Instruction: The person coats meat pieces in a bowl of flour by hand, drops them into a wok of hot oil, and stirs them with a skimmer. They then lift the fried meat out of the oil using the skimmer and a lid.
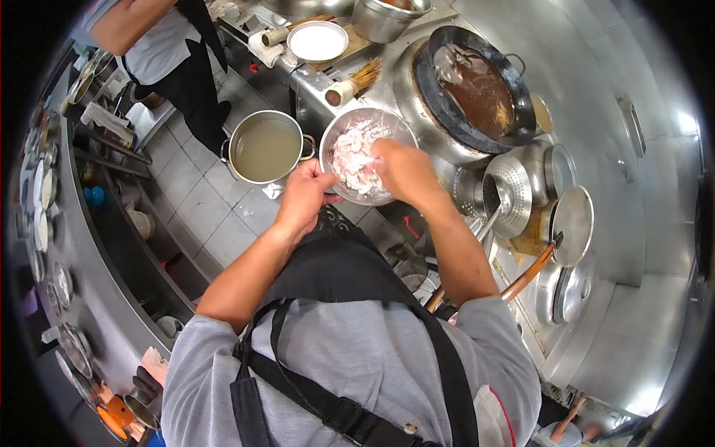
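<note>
A round metal bowl (403, 128) holds pale pink pieces (353, 158) dusted with white powder. My left hand (304, 198) grips the bowl's near left rim, thumb on the edge. Inside the bowl, at its right side, my right hand (398, 168) is closed among the pieces; its fingertips are hidden, so what they hold cannot be made out. Just left of the bowl stands a two-handled pot (265, 147) of cloudy liquid. Beyond the bowl lies a bamboo brush (353, 83) on the steel counter.
A black wok (477, 93) with dark brown liquid sits at the upper right. White powder fills a dish (318, 41) at the back. A perforated ladle (511, 195) and lidded pots are on the right. Another person (167, 59) in an apron stands at the upper left.
</note>
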Action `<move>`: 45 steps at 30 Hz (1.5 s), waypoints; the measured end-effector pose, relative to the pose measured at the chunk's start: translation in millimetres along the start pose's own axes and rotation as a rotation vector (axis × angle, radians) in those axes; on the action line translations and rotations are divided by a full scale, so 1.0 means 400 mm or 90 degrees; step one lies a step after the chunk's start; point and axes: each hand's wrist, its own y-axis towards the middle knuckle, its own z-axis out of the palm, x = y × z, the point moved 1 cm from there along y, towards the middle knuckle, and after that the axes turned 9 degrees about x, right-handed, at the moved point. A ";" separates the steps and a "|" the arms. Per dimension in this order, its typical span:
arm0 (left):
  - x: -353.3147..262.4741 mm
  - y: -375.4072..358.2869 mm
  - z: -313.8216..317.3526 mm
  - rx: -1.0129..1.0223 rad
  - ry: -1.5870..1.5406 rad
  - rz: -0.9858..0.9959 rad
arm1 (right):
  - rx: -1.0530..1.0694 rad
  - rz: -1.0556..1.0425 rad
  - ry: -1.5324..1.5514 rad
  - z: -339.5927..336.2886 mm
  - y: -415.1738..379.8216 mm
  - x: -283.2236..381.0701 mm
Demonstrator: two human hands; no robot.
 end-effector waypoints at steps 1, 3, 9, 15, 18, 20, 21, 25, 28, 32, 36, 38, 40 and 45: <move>-0.003 0.003 0.000 -0.005 -0.004 0.006 | -0.041 0.018 0.133 -0.019 0.001 -0.016; 0.001 -0.004 0.001 -0.012 -0.005 0.002 | -0.105 -0.019 0.381 -0.033 0.007 -0.052; -0.019 -0.014 0.010 -0.006 -0.050 -0.015 | 0.004 -0.041 -0.018 -0.069 -0.014 0.005; -0.005 -0.006 -0.012 -0.018 -0.044 0.005 | 0.031 -0.047 -0.021 -0.043 0.021 0.014; -0.008 -0.012 -0.016 -0.025 -0.028 0.016 | 0.044 -0.014 0.014 -0.084 0.033 0.045; -0.011 -0.011 -0.017 -0.016 -0.021 0.020 | 0.036 -0.023 -0.019 -0.041 0.062 0.050; -0.011 -0.012 -0.019 -0.012 -0.014 0.023 | 0.028 -0.035 -0.049 -0.018 0.073 0.048; -0.016 -0.009 -0.033 -0.017 0.007 0.031 | -0.041 -0.044 0.008 -0.001 0.103 0.031; -0.029 -0.022 -0.031 -0.029 -0.024 0.020 | -0.052 0.008 0.449 -0.053 0.080 0.025; -0.025 -0.018 -0.042 -0.024 -0.031 0.036 | -0.096 0.014 0.534 -0.084 0.051 0.050; -0.016 -0.015 -0.044 -0.022 -0.023 0.030 | -0.166 0.027 0.523 -0.103 0.037 0.051; -0.021 -0.015 -0.042 -0.024 -0.027 0.027 | -0.152 0.017 0.452 -0.107 0.033 0.042; -0.023 -0.021 -0.043 -0.039 -0.053 -0.004 | -0.260 0.012 0.486 -0.125 0.019 0.043; 0.003 -0.013 -0.057 -0.033 -0.051 -0.027 | -0.115 0.049 0.284 -0.092 0.015 0.016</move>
